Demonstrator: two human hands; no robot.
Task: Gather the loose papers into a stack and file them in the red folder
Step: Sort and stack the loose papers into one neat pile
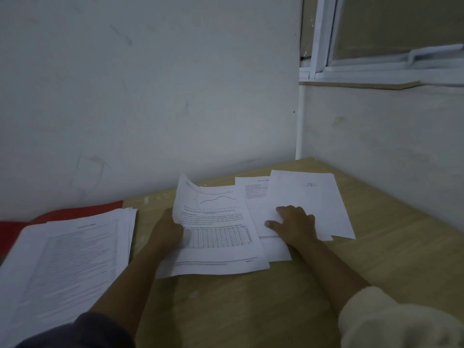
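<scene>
Clamping left hand (167,234) grip on chart page (218,237) edge; resting right hand (293,223), grip apart, on loose sheets (313,197).

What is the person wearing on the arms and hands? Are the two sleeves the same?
No, they differ. The left sleeve is dark blue-grey; the right sleeve is cream and looks soft and thick. Both end well above the wrist, so the forearms are bare. The left hand and right hand are bare too: no glove, ring or watch shows.
</scene>
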